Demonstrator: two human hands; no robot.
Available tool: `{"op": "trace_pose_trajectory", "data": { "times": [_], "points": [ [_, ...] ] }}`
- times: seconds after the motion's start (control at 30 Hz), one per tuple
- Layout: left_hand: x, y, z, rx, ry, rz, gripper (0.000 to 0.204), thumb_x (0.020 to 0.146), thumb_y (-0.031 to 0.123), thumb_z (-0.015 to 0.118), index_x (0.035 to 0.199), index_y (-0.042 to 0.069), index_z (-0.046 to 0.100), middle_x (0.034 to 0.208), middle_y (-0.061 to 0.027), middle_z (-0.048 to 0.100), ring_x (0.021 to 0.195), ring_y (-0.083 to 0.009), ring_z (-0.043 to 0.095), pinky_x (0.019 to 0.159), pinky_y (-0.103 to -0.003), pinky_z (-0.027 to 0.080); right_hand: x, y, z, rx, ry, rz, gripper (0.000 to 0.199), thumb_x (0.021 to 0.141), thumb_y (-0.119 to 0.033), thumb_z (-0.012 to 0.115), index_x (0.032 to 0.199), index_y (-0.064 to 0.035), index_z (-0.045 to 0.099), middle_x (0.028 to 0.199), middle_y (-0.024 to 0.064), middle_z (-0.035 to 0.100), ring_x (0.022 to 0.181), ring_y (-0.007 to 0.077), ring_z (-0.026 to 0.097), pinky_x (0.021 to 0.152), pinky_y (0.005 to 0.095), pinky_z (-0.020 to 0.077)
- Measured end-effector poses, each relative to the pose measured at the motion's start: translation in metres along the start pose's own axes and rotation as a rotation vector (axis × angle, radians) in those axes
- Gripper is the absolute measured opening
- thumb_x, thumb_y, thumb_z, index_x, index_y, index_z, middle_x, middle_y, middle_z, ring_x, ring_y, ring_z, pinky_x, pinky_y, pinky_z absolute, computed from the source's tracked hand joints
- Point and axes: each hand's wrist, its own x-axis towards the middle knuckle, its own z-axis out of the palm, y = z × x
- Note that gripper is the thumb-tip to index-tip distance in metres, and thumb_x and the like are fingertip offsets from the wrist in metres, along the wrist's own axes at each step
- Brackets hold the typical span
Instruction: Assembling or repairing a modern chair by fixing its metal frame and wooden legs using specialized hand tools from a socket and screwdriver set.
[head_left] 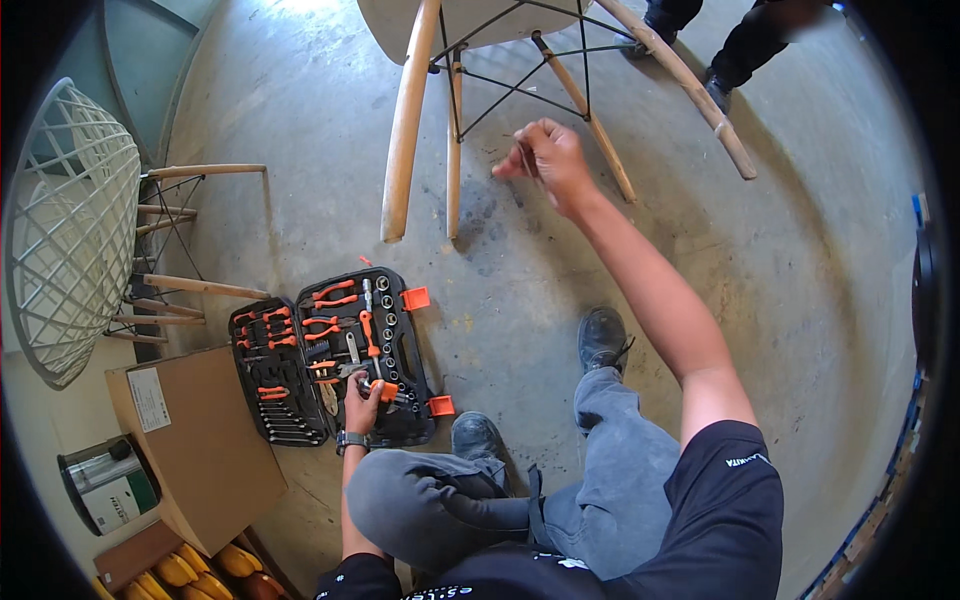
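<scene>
My left hand (361,405) is down at the open black tool case (409,428), its fingers closed round an orange-handled tool (386,391) whose exact kind I cannot make out. Pliers, sockets and spanners with orange and steel parts fill both halves of the case. My right hand (552,165) is raised beside the chair, fingers pinched together; a small dark thing may be between them, but blur hides what it is. The chair (408,130) has wooden legs joined by black metal rods, and its pale seat shows at the top.
A white wire-shell chair (75,230) lies tipped at the left. A cardboard box (205,450) stands beside the case, with a paint-tin-like container (110,485) next to it. Yellow objects (180,570) lie in a box at the lower left. Another person's legs (745,50) are at the top right.
</scene>
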Motion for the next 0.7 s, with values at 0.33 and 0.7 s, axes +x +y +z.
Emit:
{"op": "trace_pose_trajectory", "data": {
  "times": [0.33, 0.7],
  "points": [
    [0.020, 0.064, -0.071, 0.468, -0.234, 0.126, 0.088, 0.083, 0.044, 0.075, 0.143, -0.008, 0.037, 0.124, -0.0304, 0.060, 0.116, -0.0430, 0.058, 0.096, -0.044, 0.048, 0.097, 0.032, 0.023, -0.299, 0.051, -0.121, 0.021, 0.092, -0.020, 0.069, 0.090, 0.0001, 0.062, 0.068, 0.0030, 0.061, 0.054, 0.0099, 0.053, 0.051, 0.0276, 0.0455],
    [0.061, 0.471, -0.033, -0.105, -0.095, 0.377, 0.075, 0.092, 0.025, 0.065, 0.151, -0.001, 0.028, 0.140, -0.0273, 0.050, 0.127, -0.0338, 0.053, 0.103, -0.043, 0.043, 0.268, 0.010, 0.022, -0.534, 0.101, -0.764, 0.026, 0.099, -0.021, 0.056, 0.113, -0.0025, 0.069, 0.089, 0.0111, 0.065, 0.073, 0.0208, 0.062, 0.075, 0.0314, 0.0486]
  ]
}}
